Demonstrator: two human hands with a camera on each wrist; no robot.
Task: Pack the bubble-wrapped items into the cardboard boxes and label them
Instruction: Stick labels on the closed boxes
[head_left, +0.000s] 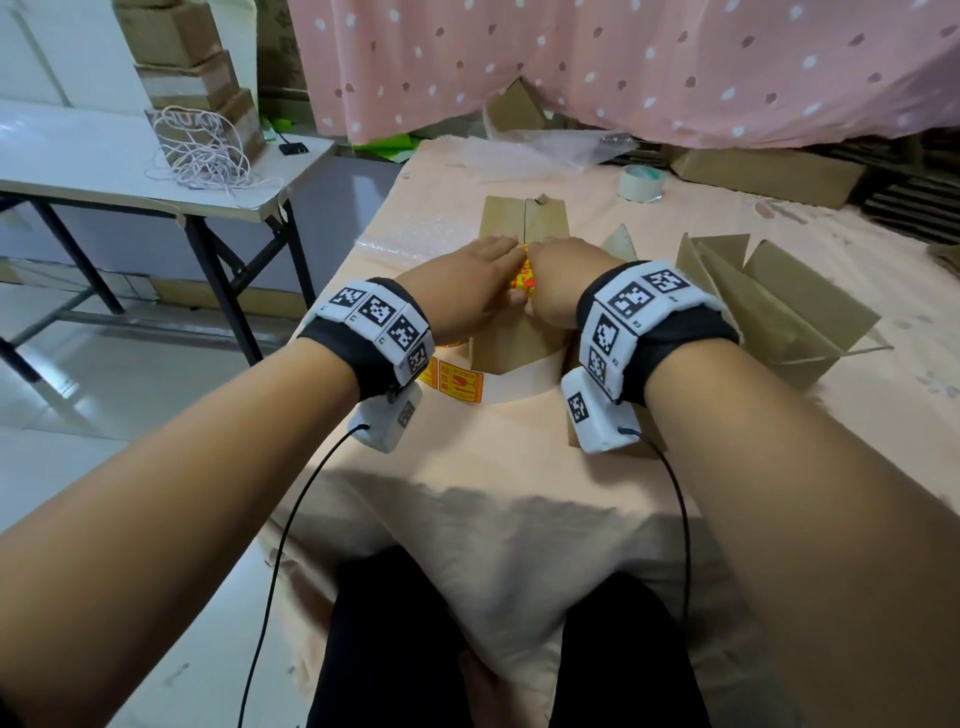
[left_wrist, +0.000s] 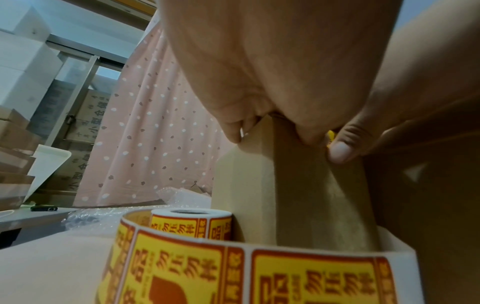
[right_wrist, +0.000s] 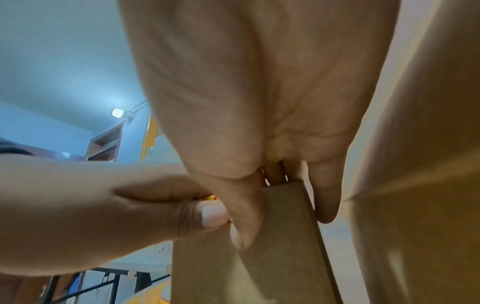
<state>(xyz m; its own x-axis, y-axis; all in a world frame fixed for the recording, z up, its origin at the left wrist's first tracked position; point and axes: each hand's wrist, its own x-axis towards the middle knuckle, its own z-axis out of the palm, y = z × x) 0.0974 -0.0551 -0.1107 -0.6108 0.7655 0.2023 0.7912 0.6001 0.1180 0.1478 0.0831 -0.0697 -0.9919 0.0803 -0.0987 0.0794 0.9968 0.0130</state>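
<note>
A closed cardboard box (head_left: 523, 218) stands on the peach-covered table (head_left: 519, 467) in front of me. A yellow and red label (head_left: 523, 278) lies along its top seam. My left hand (head_left: 483, 275) and right hand (head_left: 566, 280) lie flat on the box top on either side of the label, almost touching. Both thumbs reach down the box's near face; the left thumb (right_wrist: 213, 214) meets the right thumb (right_wrist: 244, 230) there. The label roll (left_wrist: 192, 224) stands left of the box (left_wrist: 306, 195), its strip (left_wrist: 311, 273) curling in front. No bubble-wrapped item shows.
An open, flapped cardboard box (head_left: 779, 312) stands to the right. A tape roll (head_left: 641, 182) and loose bubble wrap (head_left: 395, 241) lie farther back. A folding table (head_left: 156, 192) with coiled cord and stacked boxes stands at the left. A spotted pink curtain (head_left: 623, 67) hangs behind.
</note>
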